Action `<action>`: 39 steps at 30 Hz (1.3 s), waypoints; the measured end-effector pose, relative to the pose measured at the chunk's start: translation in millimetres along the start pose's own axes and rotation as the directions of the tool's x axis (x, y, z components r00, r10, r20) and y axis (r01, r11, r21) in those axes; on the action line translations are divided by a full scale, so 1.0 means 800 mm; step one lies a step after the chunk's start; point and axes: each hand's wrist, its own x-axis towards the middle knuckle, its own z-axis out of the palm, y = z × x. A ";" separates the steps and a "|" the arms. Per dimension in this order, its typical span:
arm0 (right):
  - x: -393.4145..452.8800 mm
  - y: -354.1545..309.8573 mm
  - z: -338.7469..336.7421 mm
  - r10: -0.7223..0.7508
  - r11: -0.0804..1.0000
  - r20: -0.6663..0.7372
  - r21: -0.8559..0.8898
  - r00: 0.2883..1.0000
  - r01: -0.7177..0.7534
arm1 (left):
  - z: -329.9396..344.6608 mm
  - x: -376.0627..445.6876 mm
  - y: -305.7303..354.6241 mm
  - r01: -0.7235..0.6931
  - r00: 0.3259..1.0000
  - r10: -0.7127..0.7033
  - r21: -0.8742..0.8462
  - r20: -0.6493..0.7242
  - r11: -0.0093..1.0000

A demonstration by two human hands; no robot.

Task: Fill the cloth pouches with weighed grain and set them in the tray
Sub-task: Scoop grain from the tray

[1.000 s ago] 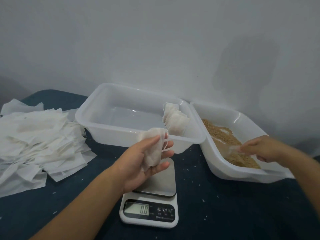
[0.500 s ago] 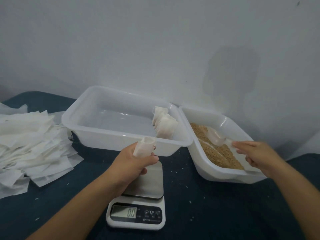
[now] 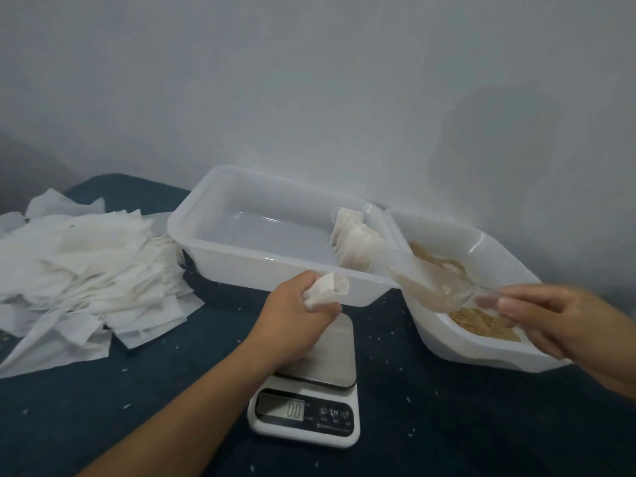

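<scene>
My left hand (image 3: pixel 296 315) grips a white cloth pouch (image 3: pixel 328 289) with its mouth held open, just above the steel platform of the digital scale (image 3: pixel 309 404), whose display reads 0.0. My right hand (image 3: pixel 554 321) holds a clear plastic scoop (image 3: pixel 430 280) by its handle; the scoop points left toward the pouch and is blurred, a little apart from the pouch's mouth. Brown grain (image 3: pixel 481 321) lies in the white tub (image 3: pixel 481 352) on the right. The wide white tray (image 3: pixel 213 218) behind the scale holds a few filled pouches (image 3: pixel 354 242) at its right end.
A large loose heap of flat white empty pouches (image 3: pixel 82 270) covers the left of the dark blue tabletop (image 3: pixel 137 407). Scattered grains dot the cloth around the scale. A plain grey wall stands right behind the tray and tub.
My right hand lifted the scoop out of the grain tub and swung it left toward the pouch. My left hand turned the pouch so its mouth is open, staying over the scale.
</scene>
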 end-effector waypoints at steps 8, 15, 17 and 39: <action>-0.021 -0.072 0.021 0.000 0.974 0.100 -0.226 0.995 0.023 | 0.001 0.000 -0.001 -0.005 1.000 0.005 0.054 0.000 0.999; -0.016 -0.109 0.025 -0.062 0.930 0.101 -0.356 0.993 0.094 | 0.003 -0.002 -0.002 -0.077 0.997 0.076 0.170 0.012 0.982; -0.013 -0.118 0.024 -0.073 0.908 0.102 -0.404 0.992 0.108 | 0.003 -0.003 -0.001 -0.108 0.994 0.105 0.211 0.028 0.971; -0.018 -0.066 0.028 0.009 0.997 0.122 -0.080 0.993 0.001 | 0.000 -0.001 0.002 0.027 0.999 -0.026 -0.046 0.032 0.999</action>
